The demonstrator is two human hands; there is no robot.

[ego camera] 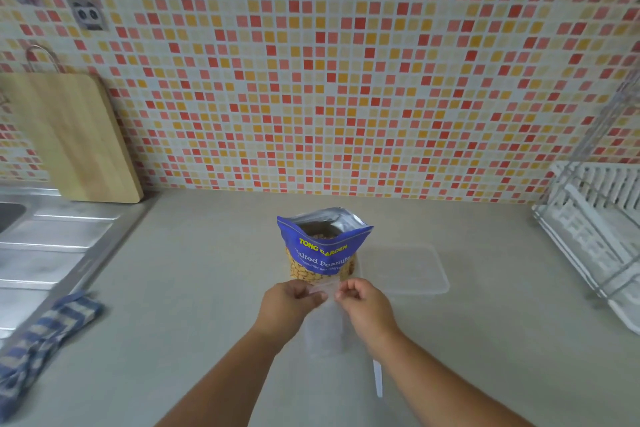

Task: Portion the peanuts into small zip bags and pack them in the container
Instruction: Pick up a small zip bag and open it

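A blue foil peanut bag [323, 248] stands upright and open on the counter, with peanuts visible through its window. Just in front of it, my left hand [292, 302] and my right hand [363, 305] each pinch a top edge of a small clear zip bag [325, 322], which hangs between them above the counter. The zip bag looks empty. A clear plastic container [407, 270] sits on the counter to the right of the peanut bag. A white strip-like object [378, 378] lies on the counter under my right forearm.
A steel sink drainboard [45, 253] is at the left with a blue checked cloth [41, 333] at its edge. A wooden cutting board [72, 135] leans on the tiled wall. A white dish rack [595, 229] stands at the right.
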